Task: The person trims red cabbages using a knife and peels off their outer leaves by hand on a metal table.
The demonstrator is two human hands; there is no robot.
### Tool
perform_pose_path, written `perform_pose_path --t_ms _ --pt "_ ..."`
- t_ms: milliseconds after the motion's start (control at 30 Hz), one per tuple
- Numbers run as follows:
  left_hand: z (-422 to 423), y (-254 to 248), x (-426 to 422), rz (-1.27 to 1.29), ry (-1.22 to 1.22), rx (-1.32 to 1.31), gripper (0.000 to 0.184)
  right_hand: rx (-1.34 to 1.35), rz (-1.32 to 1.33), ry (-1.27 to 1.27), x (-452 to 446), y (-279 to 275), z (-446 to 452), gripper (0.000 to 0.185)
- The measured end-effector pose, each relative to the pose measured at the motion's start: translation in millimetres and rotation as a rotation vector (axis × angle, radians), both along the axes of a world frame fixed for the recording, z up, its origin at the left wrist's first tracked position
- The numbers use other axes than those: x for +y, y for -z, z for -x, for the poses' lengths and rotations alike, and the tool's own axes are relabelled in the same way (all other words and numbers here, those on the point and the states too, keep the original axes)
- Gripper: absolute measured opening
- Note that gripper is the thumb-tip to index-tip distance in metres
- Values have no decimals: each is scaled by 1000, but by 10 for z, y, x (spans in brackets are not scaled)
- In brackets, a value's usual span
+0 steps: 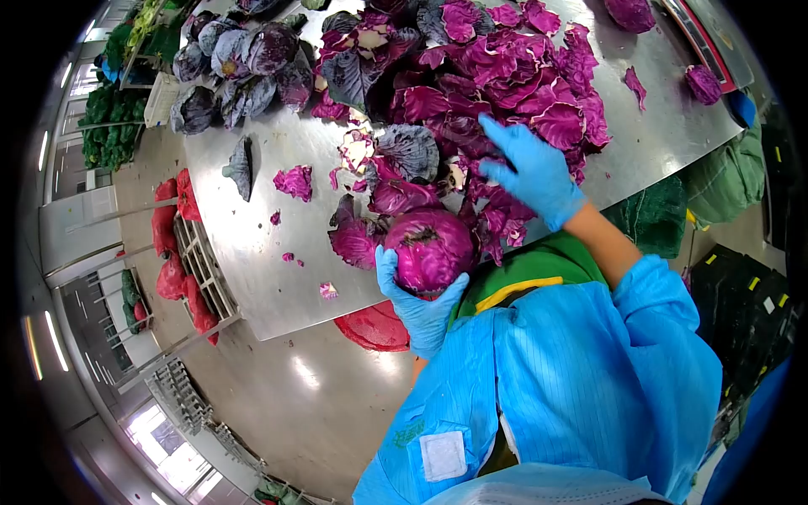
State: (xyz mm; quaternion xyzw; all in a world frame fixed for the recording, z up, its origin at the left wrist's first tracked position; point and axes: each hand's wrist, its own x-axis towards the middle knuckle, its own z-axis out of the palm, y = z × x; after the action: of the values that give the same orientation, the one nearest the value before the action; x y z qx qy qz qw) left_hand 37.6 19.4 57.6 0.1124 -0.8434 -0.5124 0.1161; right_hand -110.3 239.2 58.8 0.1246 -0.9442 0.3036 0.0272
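A peeled red cabbage (pixel 433 252) is in my left hand (pixel 418 307), near the front edge of the metal table (pixel 252 278). My gloved fingers and thumb cup it from below and the side; its cut stem end faces up. My right hand (pixel 532 172), also in a blue glove, hovers over or touches the pile of loose purple cabbage leaves (pixel 513 80). Its index finger and thumb are spread, with nothing visible between them. Dark outer leaves (pixel 407 151) and a pale cut piece (pixel 357 150) lie just beyond the held cabbage.
Unpeeled dark cabbages (pixel 244 63) are heaped at the far left of the table. Peeled ones (pixel 704 85) sit at the far right. Leaf scraps (pixel 294 183) are scattered across the left side. A red round container (pixel 374 326) stands below the front edge. Red sacks (pixel 171 276) rest beyond the aisle.
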Motion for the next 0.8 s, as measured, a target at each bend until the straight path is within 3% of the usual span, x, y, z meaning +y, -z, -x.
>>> perform_pose_path --t_ms 33,100,167,200,300,333,433,533,567,633,667,800 --pt "19 6 17 -106 -57 -22 113 -27 165 -103 -9 -18 -156 74" --pt "81 -11 5 -163 -65 5 111 -356 270 -311 -101 -116 -349 84" --pt "175 27 20 -350 -98 49 111 -480 570 -336 -280 31 -443 87" --pt "228 40 41 -389 -73 82 111 -499 667 -233 -381 73 -466 85" --pt "364 90 1 -360 33 112 112 -295 477 -195 -361 112 -388 78" --pt "433 24 74 -478 -16 49 111 -313 483 -198 -317 118 -352 76" --pt "539 75 121 -154 -30 51 108 -328 516 -208 -212 151 -258 73" --pt "589 124 155 -11 -32 125 101 -179 573 -175 -197 98 -251 68" --pt "589 136 159 44 -31 134 99 -161 463 -196 -206 63 -253 66" --pt "592 155 161 43 -29 147 99 -126 245 -235 -211 -27 -253 64" --pt "597 157 164 42 -30 154 99 26 242 -206 -239 99 -289 60" --pt "548 195 172 189 10 258 101 138 239 -49 -310 97 -172 47"
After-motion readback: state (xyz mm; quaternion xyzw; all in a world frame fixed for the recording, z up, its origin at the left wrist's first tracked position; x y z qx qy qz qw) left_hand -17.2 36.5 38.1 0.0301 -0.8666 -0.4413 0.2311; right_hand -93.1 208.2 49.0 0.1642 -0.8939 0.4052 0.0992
